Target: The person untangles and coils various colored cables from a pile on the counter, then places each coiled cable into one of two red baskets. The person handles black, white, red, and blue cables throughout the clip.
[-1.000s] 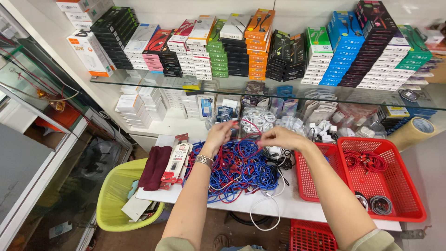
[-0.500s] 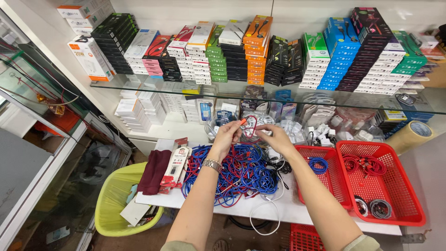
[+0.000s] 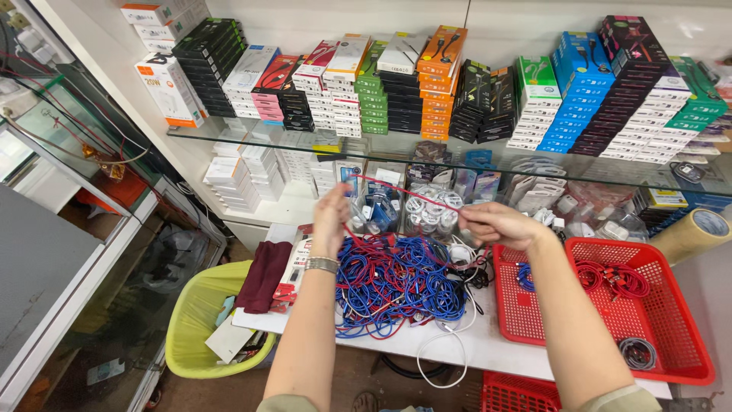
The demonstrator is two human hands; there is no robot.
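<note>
My left hand (image 3: 331,216) and my right hand (image 3: 492,223) are raised above a white table (image 3: 488,347), with a thin red cable (image 3: 412,194) stretched between them. Each hand pinches one part of that cable. Below them lies a tangled pile of blue and red cables (image 3: 396,282). A metal watch sits on my left wrist. To the right stands a red plastic basket (image 3: 671,336) holding coiled red cables (image 3: 614,278), a small blue coil (image 3: 524,276) and a dark coil (image 3: 637,352).
A glass shelf (image 3: 457,149) carries stacked coloured boxes. Bagged accessories lie under it. A yellow-green bin (image 3: 191,336) stands at the left, a maroon cloth (image 3: 263,275) on the table edge, a tape roll (image 3: 698,233) at the right, a second red basket (image 3: 518,393) below.
Both hands have lifted off the cable pile and moved apart, drawing one red cable out taut between them. A blue coil now lies in the red basket.
</note>
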